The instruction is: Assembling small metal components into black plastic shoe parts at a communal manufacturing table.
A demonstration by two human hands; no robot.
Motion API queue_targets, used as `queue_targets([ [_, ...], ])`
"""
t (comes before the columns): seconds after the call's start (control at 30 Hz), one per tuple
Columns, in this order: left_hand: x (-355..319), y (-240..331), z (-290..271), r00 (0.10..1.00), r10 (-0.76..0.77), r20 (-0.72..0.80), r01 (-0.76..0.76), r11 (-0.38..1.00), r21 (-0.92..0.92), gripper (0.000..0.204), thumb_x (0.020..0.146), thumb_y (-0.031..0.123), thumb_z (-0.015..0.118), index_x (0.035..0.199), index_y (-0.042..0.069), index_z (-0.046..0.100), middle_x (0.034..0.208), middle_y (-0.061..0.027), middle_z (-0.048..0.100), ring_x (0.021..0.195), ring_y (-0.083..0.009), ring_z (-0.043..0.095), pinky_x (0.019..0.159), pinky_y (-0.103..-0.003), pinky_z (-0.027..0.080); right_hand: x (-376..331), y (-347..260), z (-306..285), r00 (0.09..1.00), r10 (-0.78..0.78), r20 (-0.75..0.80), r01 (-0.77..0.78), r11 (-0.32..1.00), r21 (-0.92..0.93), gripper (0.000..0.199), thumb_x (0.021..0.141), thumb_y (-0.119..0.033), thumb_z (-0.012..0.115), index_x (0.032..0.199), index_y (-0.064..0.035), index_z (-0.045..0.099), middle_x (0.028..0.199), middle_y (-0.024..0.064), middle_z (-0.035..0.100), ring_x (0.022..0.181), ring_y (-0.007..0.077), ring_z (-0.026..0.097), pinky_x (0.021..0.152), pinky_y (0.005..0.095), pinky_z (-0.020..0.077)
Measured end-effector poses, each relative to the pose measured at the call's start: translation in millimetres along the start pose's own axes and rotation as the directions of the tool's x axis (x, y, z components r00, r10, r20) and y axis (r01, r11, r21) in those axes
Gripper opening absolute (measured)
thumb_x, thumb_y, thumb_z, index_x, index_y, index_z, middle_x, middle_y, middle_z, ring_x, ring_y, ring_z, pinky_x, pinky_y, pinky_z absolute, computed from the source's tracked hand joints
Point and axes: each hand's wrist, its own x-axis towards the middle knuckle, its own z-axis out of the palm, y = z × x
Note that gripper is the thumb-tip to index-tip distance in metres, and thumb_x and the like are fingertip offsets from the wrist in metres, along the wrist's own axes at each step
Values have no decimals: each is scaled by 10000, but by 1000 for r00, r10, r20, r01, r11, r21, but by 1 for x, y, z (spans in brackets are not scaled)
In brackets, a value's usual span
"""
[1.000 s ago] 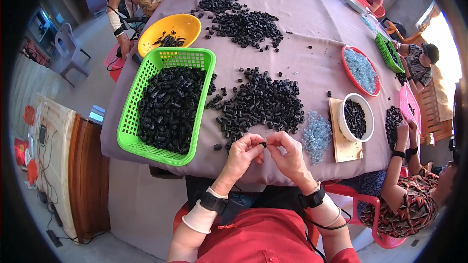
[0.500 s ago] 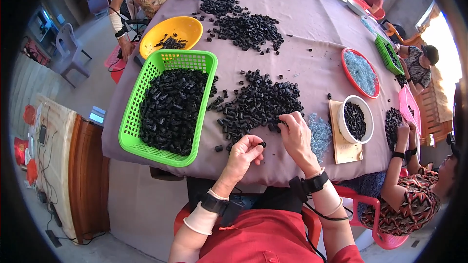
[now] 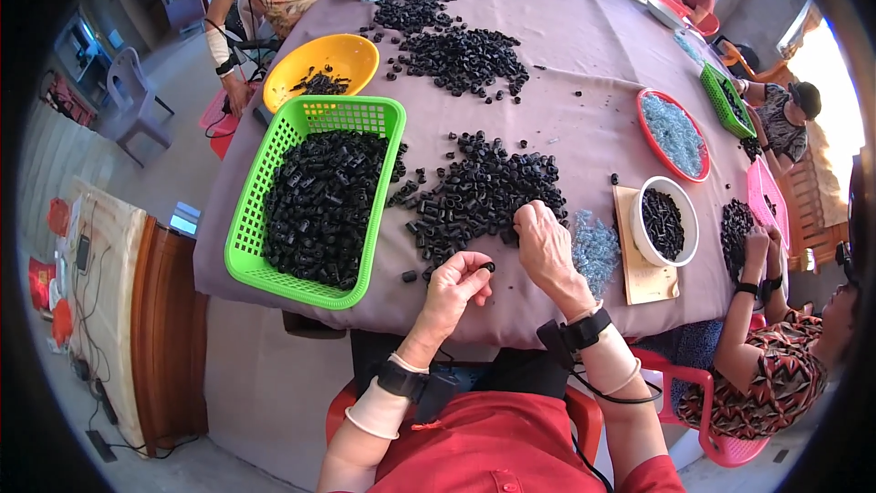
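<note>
Between the thumb and fingers of my left hand is a small black cylindrical piece. My right hand reaches to the near right edge of a heap of black cylindrical pieces, its fingers bent together; whatever is at their tips is hidden. Left of the heap stands a green plastic basket filled with similar black pieces. Beside my right hand lies a small pile of clear, bluish bits. One loose black piece rests near my left hand.
To the right, a white bowl of thin black parts stands on a wooden board. Beyond are a red tray of clear bits, a yellow bowl and more black heaps. Other people sit around the cloth-covered table.
My right hand has shifted slightly left and up, turning so its back shows more over the heap's edge. My left hand stays nearly in place with its black piece.
</note>
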Motion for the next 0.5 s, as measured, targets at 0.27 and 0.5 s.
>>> queue_targets([
  [0.27, -1, 1, 2, 1000, 12, -15, -14, 997, -82, 117, 888, 56, 530, 998, 25, 550, 808, -57, 599, 626, -88, 548, 534, -199, 445, 0, 0, -6, 982, -180, -56, 181, 983, 10, 168, 742, 0, 515, 900, -49, 547, 836, 105, 511, 819, 290, 526, 710, 387, 423],
  [0.5, -1, -2, 2, 1000, 14, -17, -15, 999, -41, 114, 885, 59, 534, 994, 31, 555, 794, -47, 596, 612, -77, 540, 528, -196, 438, -7, -12, -23, 977, 14, -213, 65, 932, 356, 240, 730, 89, 536, 936, -32, 552, 878, 109, 542, 712, 264, 588, 599, 351, 481],
])
